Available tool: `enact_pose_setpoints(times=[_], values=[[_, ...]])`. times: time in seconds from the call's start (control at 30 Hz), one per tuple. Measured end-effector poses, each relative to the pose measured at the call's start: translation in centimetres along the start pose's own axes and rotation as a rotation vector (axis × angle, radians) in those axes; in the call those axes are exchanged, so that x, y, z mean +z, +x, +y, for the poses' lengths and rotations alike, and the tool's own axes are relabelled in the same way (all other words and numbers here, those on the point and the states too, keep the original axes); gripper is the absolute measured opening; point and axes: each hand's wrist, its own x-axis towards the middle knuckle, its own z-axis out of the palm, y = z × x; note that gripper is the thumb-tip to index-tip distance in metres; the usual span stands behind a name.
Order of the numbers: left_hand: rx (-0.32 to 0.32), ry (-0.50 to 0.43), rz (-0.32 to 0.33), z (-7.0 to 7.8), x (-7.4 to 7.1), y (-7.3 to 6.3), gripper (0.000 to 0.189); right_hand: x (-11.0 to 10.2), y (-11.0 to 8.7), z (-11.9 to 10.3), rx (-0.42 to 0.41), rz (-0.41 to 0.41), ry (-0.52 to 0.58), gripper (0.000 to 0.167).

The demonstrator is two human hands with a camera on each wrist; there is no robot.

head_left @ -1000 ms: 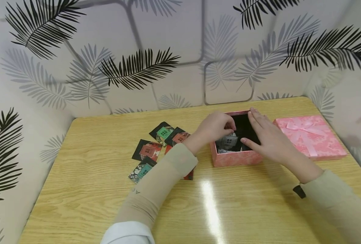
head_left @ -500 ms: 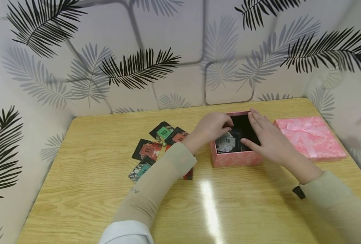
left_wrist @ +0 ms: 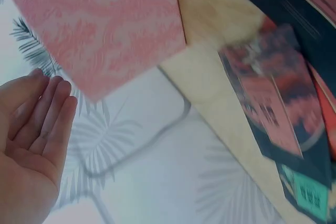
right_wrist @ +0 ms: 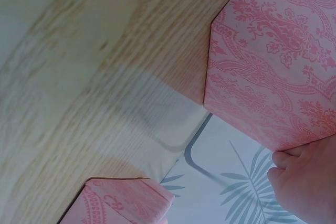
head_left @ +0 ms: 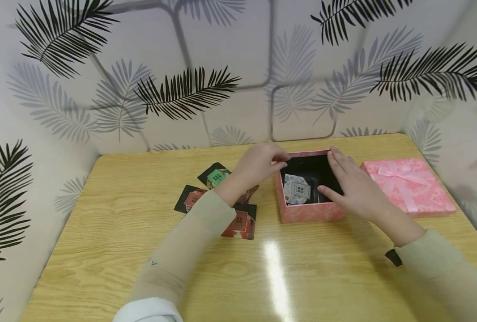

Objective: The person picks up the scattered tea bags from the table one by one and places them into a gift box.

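In the head view my left hand is just over the left rim of the pink box, holding nothing. Its fingers look relaxed and slightly bent in the left wrist view. Against the near left corner inside the dark box lies a grey-and-white packet with a grey label. My right hand rests on the box's right side, fingers straight along the rim and thumb over the opening. Several flat packets lie left of the box, among them a green-labelled one and a red-labelled one. My left forearm partly covers them.
The pink lid with a ribbon bow lies right of the box, close to my right hand. A patterned wall rises behind the wooden table. Light glares off the table in front of the box.
My left hand has come up out of the box and moved left, over its rim. The grey-and-white packet now shows fully inside. My right hand has stayed on the box.
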Motion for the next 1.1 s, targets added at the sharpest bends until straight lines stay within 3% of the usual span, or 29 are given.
enact_pose_setpoints(times=[0.37,0.57,0.8,1.1], values=[[-0.113,-0.02,0.081,-3.3,-3.0,-4.3,0.023,-0.3,-0.1,-0.4,0.03,-0.022,-0.017,0.096],[-0.15,-0.034,0.165,-5.6,-3.8,-6.9,0.022,-0.3,-0.1,-0.4,0.033,-0.026,-0.018,0.096],[-0.216,-0.098,0.222,-7.8,-3.9,-10.0,0.021,-0.3,-0.2,-0.2,0.032,-0.027,-0.02,0.097],[-0.29,-0.145,0.258,-10.2,-2.6,-13.2,0.021,-0.3,-0.1,-0.4,0.029,-0.026,-0.022,0.096]])
